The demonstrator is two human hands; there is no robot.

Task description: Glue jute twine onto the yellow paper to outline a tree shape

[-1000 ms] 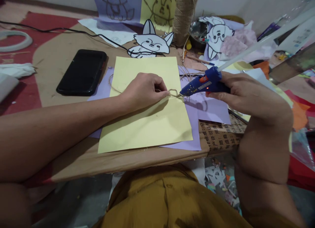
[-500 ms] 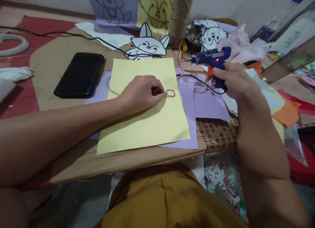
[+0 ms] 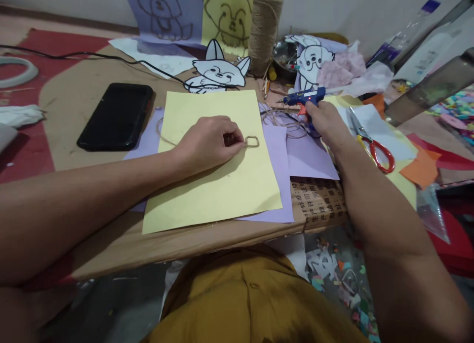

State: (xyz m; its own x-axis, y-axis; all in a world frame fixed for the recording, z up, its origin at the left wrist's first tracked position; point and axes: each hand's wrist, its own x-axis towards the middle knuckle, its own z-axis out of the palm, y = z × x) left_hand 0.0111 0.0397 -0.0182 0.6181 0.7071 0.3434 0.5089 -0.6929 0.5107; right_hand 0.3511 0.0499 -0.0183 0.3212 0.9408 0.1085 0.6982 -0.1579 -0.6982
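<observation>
My left hand (image 3: 215, 140) rests on a yellow sheet of paper (image 3: 211, 195), its thumb and fingers pinched on a length of twine (image 3: 252, 141). The twine forms a small rounded loop lying on the paper beside the fingertips, and its tail trails out left of the hand. My right hand (image 3: 324, 118) grips a blue hot glue gun (image 3: 305, 96) with an orange trigger and a small red light. The gun's nozzle points left, low over the table behind loose coils of twine (image 3: 285, 123). Purple sheets (image 3: 311, 158) lie under the yellow one.
A black phone (image 3: 116, 117) lies to the left. Behind are a cut-out fox drawing (image 3: 218, 69), a twine spool (image 3: 264, 32) and a metal bowl (image 3: 285, 54). Red-handled scissors (image 3: 381, 155) lie right of my right wrist. A black cord (image 3: 122, 61) crosses the table.
My right hand has moved left and away from me with the glue gun, lowering it toward the table and uncovering the scissors. My left hand keeps its pinch beside the loop.
</observation>
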